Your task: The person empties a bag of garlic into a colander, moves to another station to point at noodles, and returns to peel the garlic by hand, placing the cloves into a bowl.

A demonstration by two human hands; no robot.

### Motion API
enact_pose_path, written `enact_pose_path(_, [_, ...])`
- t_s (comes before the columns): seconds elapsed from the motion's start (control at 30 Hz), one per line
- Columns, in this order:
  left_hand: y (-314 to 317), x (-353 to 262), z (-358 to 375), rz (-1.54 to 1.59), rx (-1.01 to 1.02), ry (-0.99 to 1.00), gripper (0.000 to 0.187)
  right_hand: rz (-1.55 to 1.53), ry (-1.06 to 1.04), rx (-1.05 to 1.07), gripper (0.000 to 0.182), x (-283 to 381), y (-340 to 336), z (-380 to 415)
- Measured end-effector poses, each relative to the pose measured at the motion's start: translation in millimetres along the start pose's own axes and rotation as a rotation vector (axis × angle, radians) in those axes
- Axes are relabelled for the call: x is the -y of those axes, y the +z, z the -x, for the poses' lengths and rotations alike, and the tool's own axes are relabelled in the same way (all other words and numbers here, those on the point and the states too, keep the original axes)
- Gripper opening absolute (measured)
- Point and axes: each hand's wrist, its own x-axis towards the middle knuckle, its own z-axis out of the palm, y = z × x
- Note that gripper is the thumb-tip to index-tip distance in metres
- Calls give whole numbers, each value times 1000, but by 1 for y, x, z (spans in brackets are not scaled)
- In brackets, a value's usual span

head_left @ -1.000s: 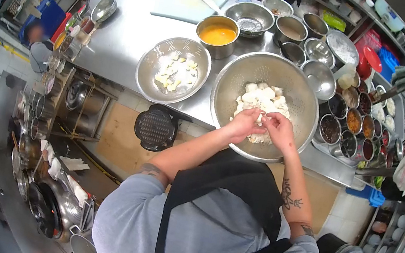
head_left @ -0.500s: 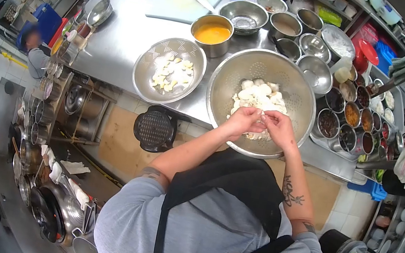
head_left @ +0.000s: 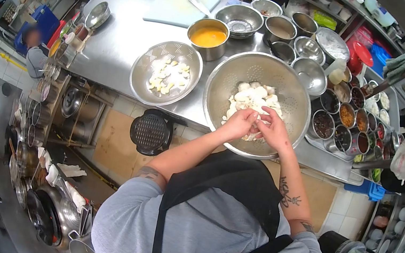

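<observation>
Both my hands meet above the large perforated metal colander [head_left: 296, 83], over its pile of garlic [head_left: 254, 96], where whole bulbs and loose cloves lie together. My left hand [head_left: 239, 124] is closed in a pinch on a small garlic clove, mostly hidden by the fingers. Against it, my right hand [head_left: 272, 130] pinches at the same clove with thumb and fingertips, its other fingers bent loosely. To the left stands a smaller colander [head_left: 140, 77] with peeled garlic cloves [head_left: 169, 74] spread across its bottom.
Behind the colanders are a pot of orange liquid [head_left: 209, 35], a metal bowl [head_left: 240, 19] and a cutting board [head_left: 172, 7] with a knife [head_left: 196, 2]. Several condiment tins [head_left: 347, 114] crowd the right. A black stool [head_left: 152, 131] stands below the counter edge. Other people are at the far side.
My right hand's fingers have lifted and spread a little while its thumb stays by my left hand. The whole view has shifted slightly; the colanders stay in place.
</observation>
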Motion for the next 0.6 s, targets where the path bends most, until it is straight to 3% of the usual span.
enact_pose_path(0.13, [1,-2,-1,76,56,-52,31,9,-21,91,47,-5,4,1])
enact_pose_path(0.23, [7,-15,3,123,34,-92,29,319,10,43,51,1,7,1])
enact_pose_path(0.43, [17,-18,0,144,27,-85,26,423,-275,-62,56,-20,1,-1])
enact_pose_path(0.6, [18,-16,0,157,38,-129,24,392,-176,62,57,-9,-11,3])
